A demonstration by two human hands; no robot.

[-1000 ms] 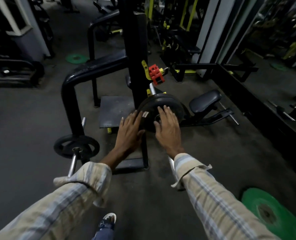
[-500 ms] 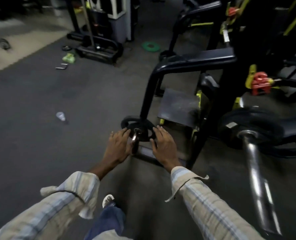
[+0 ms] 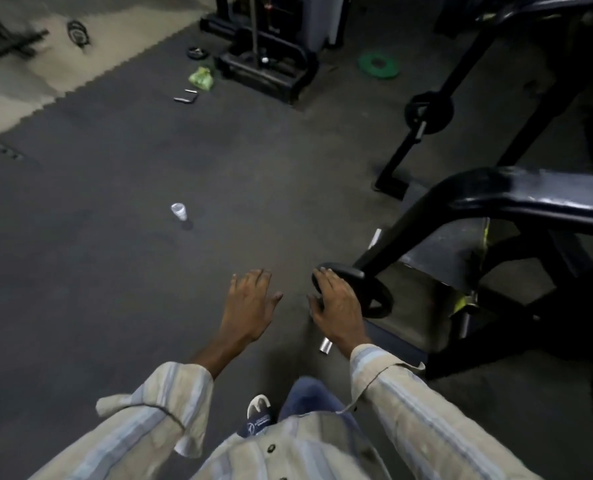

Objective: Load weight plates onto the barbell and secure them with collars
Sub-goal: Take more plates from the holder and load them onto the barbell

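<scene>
The right hand [image 3: 336, 306] is resting with straight fingers on the black weight plate [image 3: 374, 292], which is sitting on the bar's end [image 3: 325, 345] just above the floor [image 3: 115, 254]. The left hand [image 3: 250, 303] is hovering open beside it, apart from the plate.

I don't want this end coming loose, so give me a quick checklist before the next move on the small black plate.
1. Right hand on the small black plate: ok, fingers rest on it.
2. Left hand free: ok, open above the floor.
3. Plate on its bar: cannot tell, hand hides the hub.
4. Collar at this end: not ok, none visible.
5. Spare green plate: ok, lying far off.
</scene>
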